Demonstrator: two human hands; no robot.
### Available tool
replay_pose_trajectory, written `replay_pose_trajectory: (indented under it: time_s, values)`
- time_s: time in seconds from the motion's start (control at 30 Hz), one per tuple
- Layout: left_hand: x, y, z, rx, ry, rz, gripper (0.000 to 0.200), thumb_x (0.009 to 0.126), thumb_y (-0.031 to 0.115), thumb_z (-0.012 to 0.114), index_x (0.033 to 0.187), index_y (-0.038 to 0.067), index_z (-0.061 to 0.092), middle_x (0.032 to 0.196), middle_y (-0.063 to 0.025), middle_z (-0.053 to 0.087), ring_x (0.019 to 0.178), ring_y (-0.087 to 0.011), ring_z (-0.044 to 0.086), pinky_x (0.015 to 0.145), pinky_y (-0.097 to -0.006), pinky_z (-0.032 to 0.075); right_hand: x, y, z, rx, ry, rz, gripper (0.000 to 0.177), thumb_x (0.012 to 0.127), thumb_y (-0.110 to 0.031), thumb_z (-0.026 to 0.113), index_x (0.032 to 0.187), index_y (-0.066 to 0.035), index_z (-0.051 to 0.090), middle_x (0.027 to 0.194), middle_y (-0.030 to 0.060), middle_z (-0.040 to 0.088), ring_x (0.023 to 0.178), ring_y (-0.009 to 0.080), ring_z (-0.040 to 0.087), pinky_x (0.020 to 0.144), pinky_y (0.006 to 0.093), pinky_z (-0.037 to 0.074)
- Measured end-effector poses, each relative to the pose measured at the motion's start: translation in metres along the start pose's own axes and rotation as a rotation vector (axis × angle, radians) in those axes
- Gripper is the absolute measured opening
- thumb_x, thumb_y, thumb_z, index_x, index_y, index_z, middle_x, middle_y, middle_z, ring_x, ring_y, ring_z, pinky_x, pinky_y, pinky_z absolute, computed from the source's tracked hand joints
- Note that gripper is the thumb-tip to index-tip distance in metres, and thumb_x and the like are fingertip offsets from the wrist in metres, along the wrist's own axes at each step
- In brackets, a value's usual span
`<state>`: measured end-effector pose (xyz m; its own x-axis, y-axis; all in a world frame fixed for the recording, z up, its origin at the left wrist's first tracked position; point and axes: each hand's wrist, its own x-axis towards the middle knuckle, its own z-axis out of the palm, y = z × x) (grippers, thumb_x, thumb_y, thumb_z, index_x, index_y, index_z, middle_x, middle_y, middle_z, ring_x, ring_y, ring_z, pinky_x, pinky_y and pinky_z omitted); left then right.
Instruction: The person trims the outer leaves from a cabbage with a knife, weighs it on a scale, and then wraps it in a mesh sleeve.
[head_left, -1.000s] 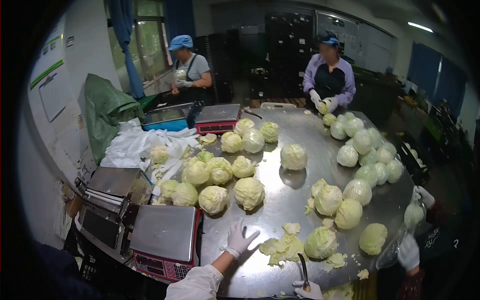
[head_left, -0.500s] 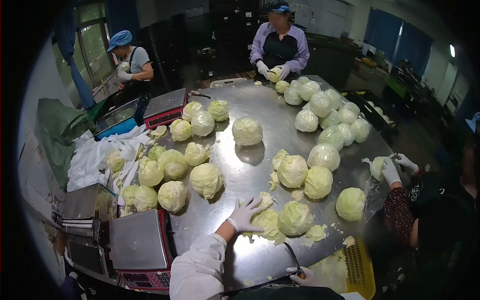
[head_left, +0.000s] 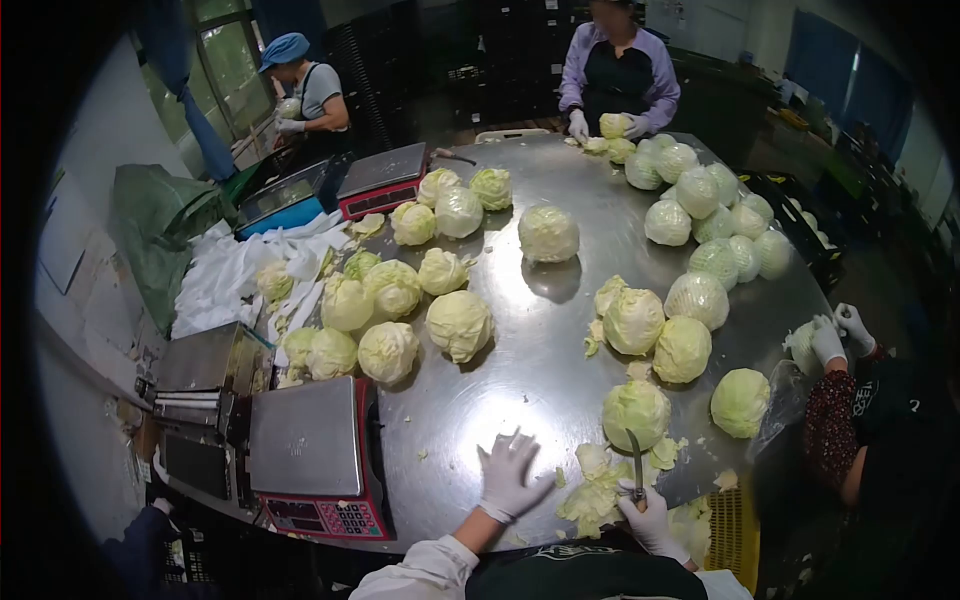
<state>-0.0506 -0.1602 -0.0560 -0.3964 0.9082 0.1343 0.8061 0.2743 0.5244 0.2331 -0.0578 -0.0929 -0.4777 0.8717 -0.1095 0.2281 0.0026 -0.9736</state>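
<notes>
My left hand [head_left: 512, 478], in a white glove, is spread flat at the near part of the steel table, holding nothing. My right hand [head_left: 652, 522], also gloved, grips a knife [head_left: 636, 458] with a curved blade and a brown handle, its tip pointing away from me. Loose cabbage leaves [head_left: 590, 497] lie between my hands by the near edge. Just beyond the blade sits a trimmed pale green cabbage [head_left: 636, 413], with leaf scraps beside it.
Several cabbages stand on the table [head_left: 520, 340], some in white foam nets [head_left: 697, 300] at right. A red scale [head_left: 308, 440] is at near left, a yellow basket [head_left: 735, 535] below the near edge. Co-workers stand at far side, far left and right, one handling a netted cabbage [head_left: 803, 347].
My view has shifted left. The loose leaves have moved towards the near edge, and my left hand is now apart from them. My right hand has raised the knife beside the leaves.
</notes>
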Motion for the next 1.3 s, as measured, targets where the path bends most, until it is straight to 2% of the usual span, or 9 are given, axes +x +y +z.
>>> replay_pose_trajectory:
  time_s: [0.23, 0.53, 0.6, 0.7, 0.77, 0.9, 0.97, 1.1, 1.3]
  values:
    - [0.006, -0.160, -0.045, 0.276, 0.185, -0.413, 0.083, 0.086, 0.052, 0.068, 0.151, 0.006, 0.043, 0.159, -0.0275, 0.033, 0.150, -0.0477, 0.021, 0.122, -0.0608, 0.016, -0.002, -0.013, -0.008, -0.186, -0.131, 0.172, 0.031, 0.088, -0.011, 0.075, 0.117, -0.001, 0.070, 0.105, 0.0098, 0.076, 0.088, 0.0130, 0.069, 0.083, 0.0300, 0.055]
    - [-0.024, 0.033, 0.083, -0.108, -0.169, 0.240, 0.093, 0.092, 0.058, 0.060, 0.145, -0.014, 0.036, 0.148, -0.0374, 0.038, 0.142, -0.0492, 0.035, 0.120, -0.0539, 0.026, -0.023, 0.035, -0.032, -0.175, 0.051, -0.060, 0.029, 0.085, -0.009, 0.076, 0.112, 0.000, 0.070, 0.106, 0.0118, 0.076, 0.094, 0.0204, 0.072, 0.088, 0.0322, 0.055]
    - [-0.019, 0.091, 0.096, -0.338, -0.542, 0.384, 0.083, 0.097, 0.046, 0.059, 0.147, -0.014, 0.032, 0.140, -0.0347, 0.046, 0.130, -0.0477, 0.046, 0.112, -0.0491, 0.036, -0.034, 0.046, -0.047, -0.154, 0.176, -0.020, 0.029, 0.088, -0.010, 0.075, 0.113, 0.003, 0.070, 0.108, 0.0100, 0.074, 0.097, 0.0140, 0.068, 0.089, 0.0288, 0.052]
    - [-0.017, 0.112, 0.153, -0.496, -0.432, 0.744, 0.066, 0.101, 0.038, 0.057, 0.149, -0.005, 0.041, 0.148, -0.0289, 0.047, 0.136, -0.0406, 0.048, 0.115, -0.0444, 0.037, -0.047, 0.020, -0.088, -0.279, 0.398, 0.181, 0.025, 0.088, -0.010, 0.074, 0.110, 0.001, 0.071, 0.107, 0.0108, 0.073, 0.095, 0.0166, 0.068, 0.086, 0.0307, 0.052]
    - [0.005, 0.138, 0.118, -0.847, -0.950, 0.541, 0.051, 0.100, 0.030, 0.060, 0.145, 0.007, 0.054, 0.133, -0.0229, 0.063, 0.118, -0.0359, 0.064, 0.102, -0.0427, 0.049, -0.056, 0.069, -0.126, -0.756, 0.582, -0.069, 0.023, 0.085, -0.009, 0.071, 0.106, -0.001, 0.071, 0.092, 0.0142, 0.068, 0.086, 0.0294, 0.064, 0.080, 0.0386, 0.050]
    - [0.046, 0.162, 0.050, -0.747, -0.155, 0.518, 0.038, 0.086, 0.021, 0.077, 0.119, 0.007, 0.068, 0.099, -0.0146, 0.071, 0.092, -0.0296, 0.068, 0.082, -0.0371, 0.055, -0.079, 0.027, -0.145, -0.660, 0.658, -0.072, 0.028, 0.080, -0.006, 0.073, 0.109, -0.005, 0.071, 0.094, 0.0146, 0.067, 0.096, 0.0339, 0.062, 0.089, 0.0418, 0.049]
    - [0.076, 0.148, 0.037, -0.534, 0.206, 0.397, 0.048, 0.077, 0.025, 0.084, 0.119, 0.009, 0.067, 0.111, -0.0126, 0.065, 0.098, -0.0330, 0.063, 0.094, -0.0424, 0.050, -0.084, 0.015, -0.140, -0.562, 0.632, -0.039, 0.025, 0.083, -0.004, 0.071, 0.108, -0.002, 0.071, 0.094, 0.0129, 0.068, 0.086, 0.0275, 0.065, 0.084, 0.0371, 0.052]
    - [0.108, 0.101, 0.095, -0.646, 0.156, -0.035, 0.078, 0.075, 0.027, 0.090, 0.137, 0.004, 0.047, 0.131, -0.0163, 0.054, 0.112, -0.0295, 0.058, 0.102, -0.0411, 0.047, -0.080, 0.011, -0.111, -0.438, 0.492, -0.061, 0.027, 0.086, -0.007, 0.072, 0.113, -0.001, 0.071, 0.090, 0.0100, 0.070, 0.079, 0.0165, 0.066, 0.076, 0.0300, 0.053]
    - [0.085, 0.100, 0.120, -1.277, -0.082, -0.191, 0.095, 0.071, 0.015, 0.093, 0.147, 0.001, 0.038, 0.137, -0.0125, 0.053, 0.124, -0.0230, 0.055, 0.107, -0.0375, 0.047, -0.057, -0.008, -0.074, -0.220, 0.218, 0.013, 0.033, 0.087, -0.016, 0.075, 0.115, 0.000, 0.067, 0.092, 0.0199, 0.070, 0.082, 0.0305, 0.070, 0.076, 0.0344, 0.055]
